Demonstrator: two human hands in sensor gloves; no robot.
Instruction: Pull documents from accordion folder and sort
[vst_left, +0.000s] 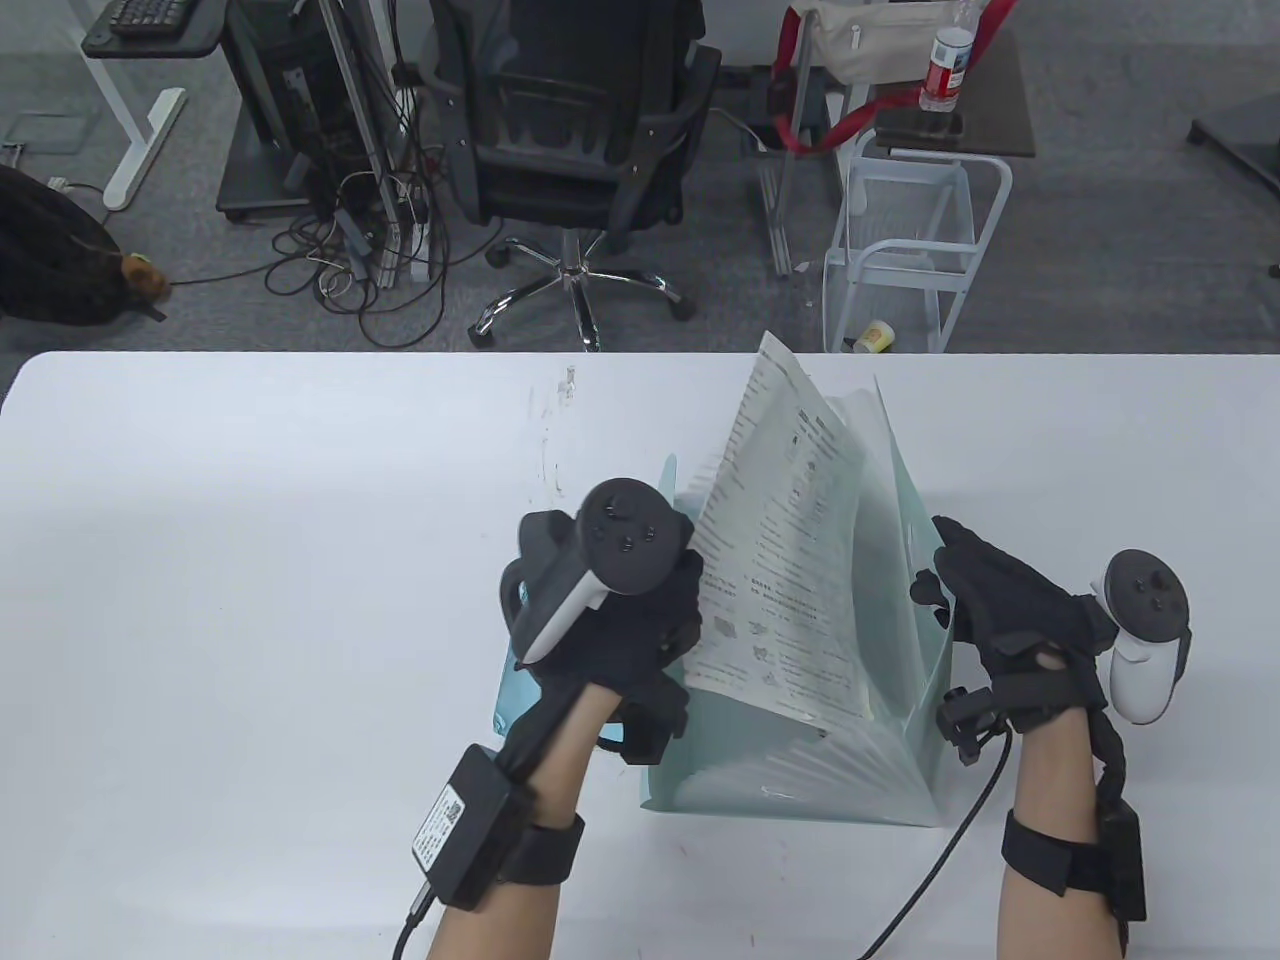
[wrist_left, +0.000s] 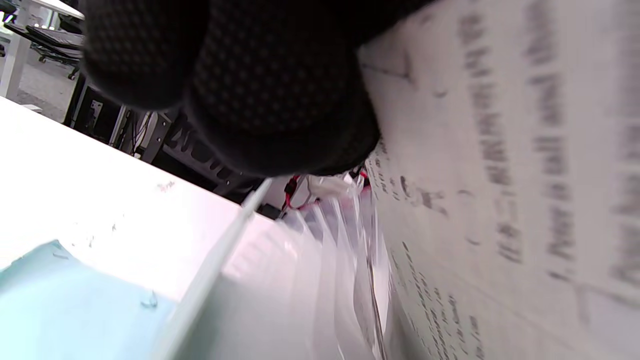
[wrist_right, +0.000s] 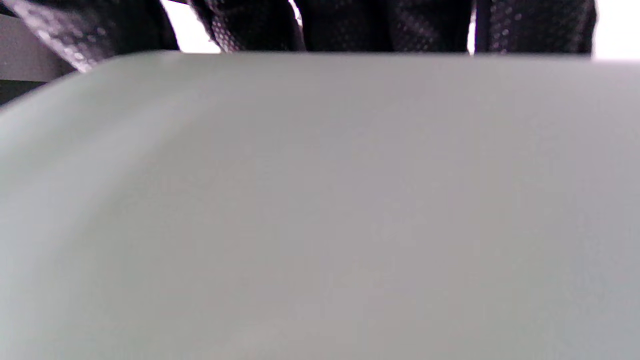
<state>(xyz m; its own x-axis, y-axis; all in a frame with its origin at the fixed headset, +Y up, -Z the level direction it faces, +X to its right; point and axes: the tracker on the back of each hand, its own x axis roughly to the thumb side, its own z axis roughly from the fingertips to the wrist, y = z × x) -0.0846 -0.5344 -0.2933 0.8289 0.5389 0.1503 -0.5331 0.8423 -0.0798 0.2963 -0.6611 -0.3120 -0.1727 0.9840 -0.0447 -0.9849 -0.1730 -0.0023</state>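
Observation:
A pale green accordion folder (vst_left: 900, 740) stands open on the white table (vst_left: 250, 560), its pockets fanned toward me. A printed sheet (vst_left: 790, 560) sticks up out of it, tilted away. My left hand (vst_left: 640, 620) grips the sheet's left edge; in the left wrist view my gloved fingers (wrist_left: 270, 90) lie on the printed sheet (wrist_left: 500, 175) above the folder's pockets (wrist_left: 310, 280). My right hand (vst_left: 985, 600) holds the folder's right wall, fingers over its top edge. In the right wrist view that wall (wrist_right: 320, 210) fills the frame, with my fingertips (wrist_right: 380, 25) over its rim.
The folder's flap (vst_left: 515, 690) lies flat on the table under my left wrist. Beyond the table's far edge stand an office chair (vst_left: 580, 130) and a white wire cart (vst_left: 915, 240). A cable (vst_left: 950, 840) runs from my right wrist across the table.

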